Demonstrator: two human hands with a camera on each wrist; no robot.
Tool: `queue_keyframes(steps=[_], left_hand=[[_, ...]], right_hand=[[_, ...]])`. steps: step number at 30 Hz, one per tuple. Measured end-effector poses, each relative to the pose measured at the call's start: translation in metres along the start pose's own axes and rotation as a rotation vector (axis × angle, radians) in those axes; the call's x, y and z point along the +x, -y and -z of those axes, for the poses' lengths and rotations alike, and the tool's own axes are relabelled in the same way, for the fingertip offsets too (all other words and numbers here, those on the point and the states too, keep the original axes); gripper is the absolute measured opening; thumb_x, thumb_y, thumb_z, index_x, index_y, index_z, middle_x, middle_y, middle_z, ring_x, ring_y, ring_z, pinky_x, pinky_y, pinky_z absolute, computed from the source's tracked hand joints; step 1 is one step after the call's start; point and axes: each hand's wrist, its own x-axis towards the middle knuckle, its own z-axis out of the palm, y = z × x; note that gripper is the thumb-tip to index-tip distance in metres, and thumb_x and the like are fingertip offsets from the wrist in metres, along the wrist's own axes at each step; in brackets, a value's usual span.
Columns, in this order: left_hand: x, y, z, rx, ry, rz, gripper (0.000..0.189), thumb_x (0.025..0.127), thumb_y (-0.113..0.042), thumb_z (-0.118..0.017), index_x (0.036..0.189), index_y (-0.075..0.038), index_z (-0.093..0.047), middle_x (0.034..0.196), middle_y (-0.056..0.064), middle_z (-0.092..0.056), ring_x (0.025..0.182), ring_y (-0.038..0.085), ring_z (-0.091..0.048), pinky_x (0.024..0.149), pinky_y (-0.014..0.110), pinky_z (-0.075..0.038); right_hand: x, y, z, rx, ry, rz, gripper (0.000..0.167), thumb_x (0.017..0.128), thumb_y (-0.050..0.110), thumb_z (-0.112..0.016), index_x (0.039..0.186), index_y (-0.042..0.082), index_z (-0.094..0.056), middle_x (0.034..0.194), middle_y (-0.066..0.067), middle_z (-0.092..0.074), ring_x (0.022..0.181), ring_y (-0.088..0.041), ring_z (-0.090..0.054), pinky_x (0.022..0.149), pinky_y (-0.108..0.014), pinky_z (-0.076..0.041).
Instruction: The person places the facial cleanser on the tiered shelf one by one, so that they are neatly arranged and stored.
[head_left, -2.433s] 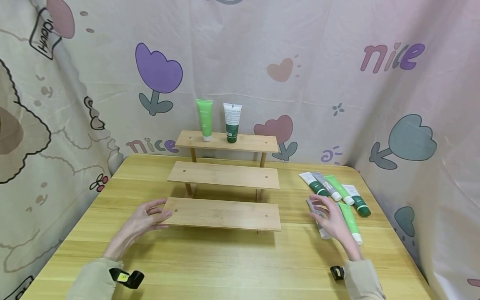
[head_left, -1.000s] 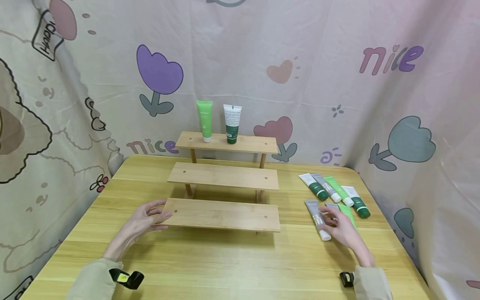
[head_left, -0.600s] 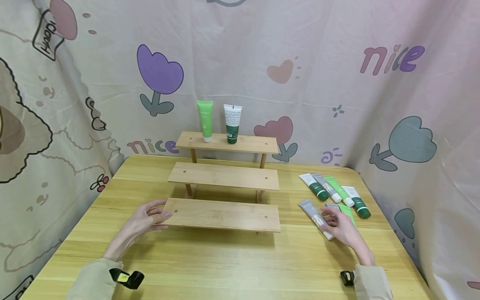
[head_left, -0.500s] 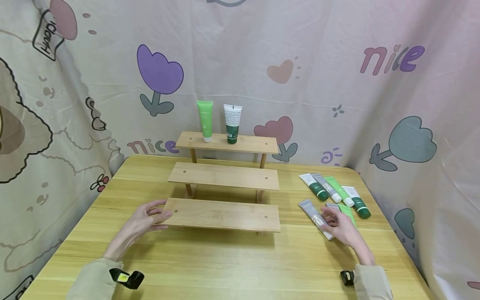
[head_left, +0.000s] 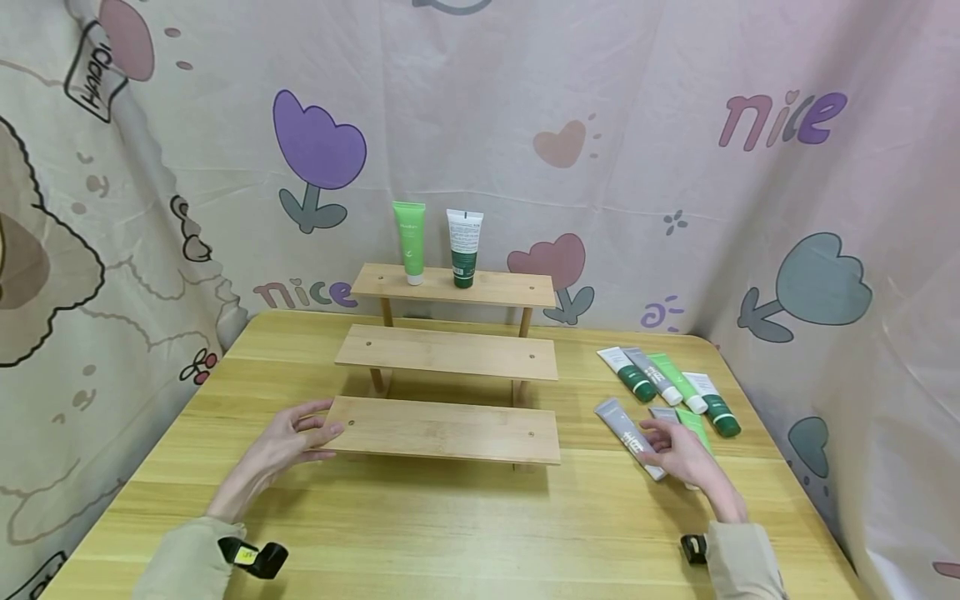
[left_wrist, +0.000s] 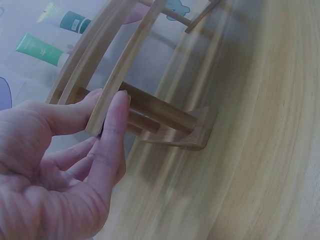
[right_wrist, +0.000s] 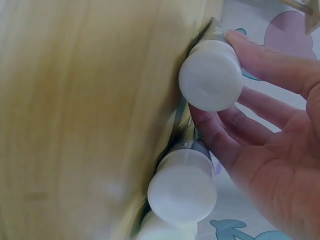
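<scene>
Wooden three-tier rack [head_left: 442, 429] near the middle of the surface [head_left: 450, 533], long side facing the person. Left hand [head_left: 288, 435] pinches the left end of its bottom shelf, thumb on one face, fingers on the other, as the left wrist view shows. Right hand [head_left: 681, 454] pinches a grey tube [head_left: 622, 427] near its white cap [right_wrist: 210, 75], thumb on one side, fingers opposite.

Grey tube: right of the rack, slanted, crimped end pointing away from the person and towards the rack; can't tell if it's flat on the surface or slightly raised. Just right of it, partly hidden by the right hand: second grey tube [head_left: 663, 413], then a green tube [head_left: 695, 427]. Right wrist view: two more white caps lined up below the held one.

Behind those, four tubes lie slanted, left to right: white-and-green [head_left: 628, 375], grey [head_left: 654, 375], green [head_left: 678, 383], white-and-green [head_left: 712, 404].

Top shelf: upright green tube [head_left: 411, 240] at left, upright white-and-green tube [head_left: 464, 250] beside it, apart, both on their caps. Printed cloth [head_left: 465, 125] hangs behind. Beige sleeves [head_left: 191, 554], black wrist device [head_left: 258, 560] on the left one.
</scene>
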Motion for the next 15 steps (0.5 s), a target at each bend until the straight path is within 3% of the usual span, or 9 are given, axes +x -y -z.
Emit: queue_keyframes(steps=[6, 15], left_hand=[[-0.0002, 0.0000, -0.0003, 0.000, 0.000, -0.003, 0.077, 0.101, -0.012, -0.062, 0.155, 0.013, -0.014, 0.149, 0.046, -0.021, 0.097, 0.010, -0.067, 0.085, 0.031, -0.065], [0.0002, -0.0004, 0.0004, 0.003, 0.012, -0.008, 0.077, 0.101, -0.013, -0.061, 0.155, 0.014, -0.012, 0.149, 0.046, -0.021, 0.099, 0.010, -0.066, 0.086, 0.031, -0.065]], right_hand=[[0.0007, -0.0005, 0.0002, -0.017, 0.005, 0.004, 0.053, 0.082, 0.011, -0.082, 0.125, -0.013, -0.061, 0.107, -0.025, -0.072, 0.095, -0.032, -0.070, 0.081, -0.044, -0.062], [0.0003, 0.0027, -0.0002, -0.029, -0.012, -0.004, 0.049, 0.082, 0.010, -0.081, 0.120, -0.016, -0.063, 0.102, -0.023, -0.073, 0.091, -0.029, -0.070, 0.077, -0.037, -0.061]])
